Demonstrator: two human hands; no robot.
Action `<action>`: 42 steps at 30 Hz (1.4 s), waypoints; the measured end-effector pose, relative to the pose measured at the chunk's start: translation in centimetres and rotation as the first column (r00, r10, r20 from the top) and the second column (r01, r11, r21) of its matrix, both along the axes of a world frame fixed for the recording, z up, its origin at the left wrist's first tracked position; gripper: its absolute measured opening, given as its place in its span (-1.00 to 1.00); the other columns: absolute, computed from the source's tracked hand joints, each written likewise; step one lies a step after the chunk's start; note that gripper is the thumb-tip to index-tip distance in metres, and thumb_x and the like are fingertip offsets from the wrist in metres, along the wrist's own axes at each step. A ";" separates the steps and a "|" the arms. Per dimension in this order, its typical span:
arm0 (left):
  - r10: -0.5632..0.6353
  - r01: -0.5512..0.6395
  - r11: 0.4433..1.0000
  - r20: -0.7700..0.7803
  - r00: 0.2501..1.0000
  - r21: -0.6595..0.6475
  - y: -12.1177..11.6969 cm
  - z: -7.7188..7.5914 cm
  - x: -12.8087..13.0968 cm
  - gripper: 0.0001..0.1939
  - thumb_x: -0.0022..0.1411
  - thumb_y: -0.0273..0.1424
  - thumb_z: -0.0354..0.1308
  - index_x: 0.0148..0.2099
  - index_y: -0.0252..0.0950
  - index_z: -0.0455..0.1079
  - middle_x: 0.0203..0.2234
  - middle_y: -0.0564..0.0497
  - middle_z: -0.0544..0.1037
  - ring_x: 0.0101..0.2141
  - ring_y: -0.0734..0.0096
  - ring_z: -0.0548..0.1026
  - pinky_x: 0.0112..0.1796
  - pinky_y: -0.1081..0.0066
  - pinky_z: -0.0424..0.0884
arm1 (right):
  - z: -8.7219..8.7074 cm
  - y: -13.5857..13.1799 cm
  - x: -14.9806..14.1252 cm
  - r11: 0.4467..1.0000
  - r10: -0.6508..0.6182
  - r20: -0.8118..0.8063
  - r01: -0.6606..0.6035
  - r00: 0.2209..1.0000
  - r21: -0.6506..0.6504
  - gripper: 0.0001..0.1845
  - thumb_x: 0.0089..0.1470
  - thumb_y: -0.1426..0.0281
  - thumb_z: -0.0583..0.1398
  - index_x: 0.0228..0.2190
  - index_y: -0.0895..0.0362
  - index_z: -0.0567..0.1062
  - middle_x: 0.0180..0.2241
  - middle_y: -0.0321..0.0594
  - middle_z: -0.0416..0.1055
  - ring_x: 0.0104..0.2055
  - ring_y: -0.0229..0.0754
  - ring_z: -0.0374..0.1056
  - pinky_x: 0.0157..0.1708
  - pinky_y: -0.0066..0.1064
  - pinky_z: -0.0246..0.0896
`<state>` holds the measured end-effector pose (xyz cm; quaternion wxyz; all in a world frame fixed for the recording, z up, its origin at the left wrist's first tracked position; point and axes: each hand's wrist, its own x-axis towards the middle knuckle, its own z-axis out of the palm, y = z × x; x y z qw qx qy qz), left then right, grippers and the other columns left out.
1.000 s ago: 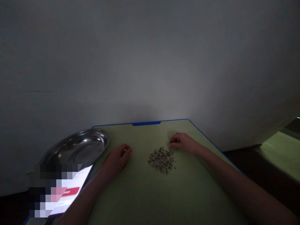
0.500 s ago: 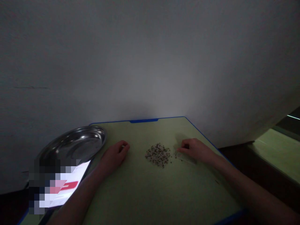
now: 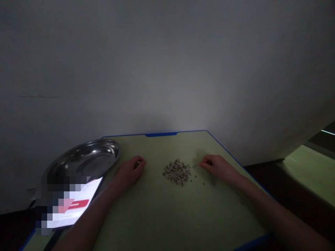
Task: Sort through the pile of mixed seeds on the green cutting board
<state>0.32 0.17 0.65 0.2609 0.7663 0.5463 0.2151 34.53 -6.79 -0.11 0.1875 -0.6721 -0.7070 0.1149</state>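
Note:
A small heap of dark and pale beads or grains (image 3: 177, 172) lies in the middle of a pale green table (image 3: 162, 212) with a blue rim. My left hand (image 3: 130, 171) rests on the table to the left of the heap, its fingers curled in with something small and pale pinched at the tips. My right hand (image 3: 216, 166) rests just right of the heap, fingers pinched together; I cannot make out what they hold. A few stray grains (image 3: 199, 178) lie between that hand and the heap.
A shallow steel dish (image 3: 86, 160) stands at the table's far left. A lit phone or tablet screen (image 3: 72, 207) lies near the left front. A plain grey wall rises right behind the table. Another green surface (image 3: 310, 170) shows at the right.
My right hand drew back from the far edge of the heap to its right side, leaving a few loose grains there. My left hand has barely moved.

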 end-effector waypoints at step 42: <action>0.017 -0.016 0.999 0.013 1.000 -0.051 -0.2 -0.5 0.4 -0.69 0.24 -0.16 -0.04 -0.31 -0.27 0.39 -0.66 0.12 0.38 -0.58 0.44 0.35 -0.50 0.44 0.19 | 4.0 -1.5 -10.1 0.762 0.642 0.063 -0.627 0.764 -0.160 -0.61 0.20 0.17 0.15 -0.56 0.13 0.44 -0.61 -0.35 0.33 -0.55 -0.32 0.19 -0.51 -0.44 -0.12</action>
